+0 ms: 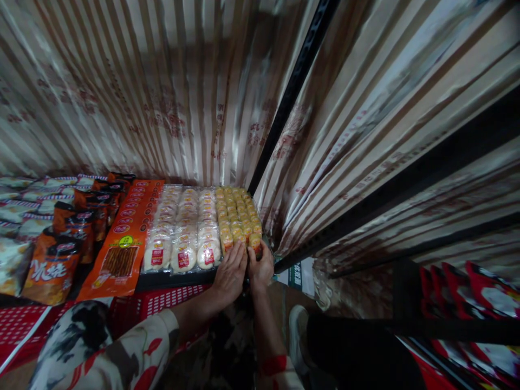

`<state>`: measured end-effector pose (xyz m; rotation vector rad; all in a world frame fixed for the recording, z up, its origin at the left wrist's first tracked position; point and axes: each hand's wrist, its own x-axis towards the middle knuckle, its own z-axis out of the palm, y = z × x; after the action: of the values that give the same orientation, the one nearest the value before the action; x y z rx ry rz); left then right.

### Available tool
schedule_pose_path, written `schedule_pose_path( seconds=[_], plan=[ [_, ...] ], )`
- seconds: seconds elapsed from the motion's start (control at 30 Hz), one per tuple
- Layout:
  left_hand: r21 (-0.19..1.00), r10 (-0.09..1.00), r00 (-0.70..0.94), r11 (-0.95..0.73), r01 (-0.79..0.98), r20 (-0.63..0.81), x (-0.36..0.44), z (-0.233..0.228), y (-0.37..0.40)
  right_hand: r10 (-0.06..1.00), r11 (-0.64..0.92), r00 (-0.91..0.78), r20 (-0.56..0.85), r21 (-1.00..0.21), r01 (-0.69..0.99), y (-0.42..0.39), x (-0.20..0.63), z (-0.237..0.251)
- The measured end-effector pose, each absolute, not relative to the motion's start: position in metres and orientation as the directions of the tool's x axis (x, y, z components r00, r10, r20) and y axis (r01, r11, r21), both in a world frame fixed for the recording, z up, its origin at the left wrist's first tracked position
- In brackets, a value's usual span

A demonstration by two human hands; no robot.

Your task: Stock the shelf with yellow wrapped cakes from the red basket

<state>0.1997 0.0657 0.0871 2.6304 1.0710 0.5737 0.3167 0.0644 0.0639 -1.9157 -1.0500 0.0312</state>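
Note:
Rows of small yellow snack packs [235, 216] stand at the right end of a dark shelf. My left hand [229, 275] reaches their front edge, its fingers together and closed against the front packs. Beside it, my right hand [261, 267] grips the front pack of the rightmost row, thumb on its near face. The hands partly hide the packs they touch. Left of the yellow rows lie clear-wrapped round white pastries [184, 233] with red labels, several deep. A flat orange snack bag [122, 238] lies beside them, showing brown sticks through a window.
Orange-and-black bags [52, 265] and white bags [14, 262] fill the shelf's left part. A red perforated basket [170, 300] is below its front edge. A black post [292, 92] and striped sheeting [182, 97] stand behind. Red packets [487, 292] sit on another shelf, lower right.

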Motion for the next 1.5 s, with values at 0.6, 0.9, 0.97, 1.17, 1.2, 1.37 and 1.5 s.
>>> schedule_pose_path(
  seconds=[0.6, 0.9, 0.97, 1.17, 1.2, 1.37, 1.5],
  plan=[
    [0.209, 0.636, 0.704, -0.77, 0.602, 0.315, 0.193, 0.071, 0.075, 0.701, -0.126, 0.59, 0.401, -0.744, 0.656, 0.07, 0.324, 0.04],
    [0.263, 0.613, 0.722, -0.79, 0.554, 0.322, 0.188, 0.072, 0.077, 0.705, -0.052, 0.579, 0.41, -0.784, 0.619, 0.064, 0.322, 0.043],
    [0.262, 0.606, 0.724, -0.796, 0.546, 0.331, 0.186, 0.071, 0.078, 0.7, -0.035, 0.556, 0.448, -0.756, 0.654, 0.065, 0.321, 0.047],
    [0.222, 0.571, 0.747, -0.821, 0.526, 0.34, 0.182, 0.069, 0.084, 0.689, 0.001, 0.488, 0.536, -0.674, 0.739, 0.066, 0.32, 0.052],
    [0.221, 0.57, 0.75, -0.822, 0.525, 0.336, 0.182, 0.07, 0.085, 0.686, 0.002, 0.488, 0.54, -0.672, 0.741, 0.065, 0.32, 0.051],
    [0.237, 0.577, 0.754, -0.817, 0.527, 0.314, 0.183, 0.074, 0.087, 0.688, -0.002, 0.495, 0.531, -0.68, 0.733, 0.064, 0.32, 0.048],
    [0.228, 0.578, 0.763, -0.816, 0.531, 0.29, 0.182, 0.079, 0.088, 0.685, -0.02, 0.507, 0.523, -0.682, 0.731, 0.066, 0.319, 0.047]
  ],
)
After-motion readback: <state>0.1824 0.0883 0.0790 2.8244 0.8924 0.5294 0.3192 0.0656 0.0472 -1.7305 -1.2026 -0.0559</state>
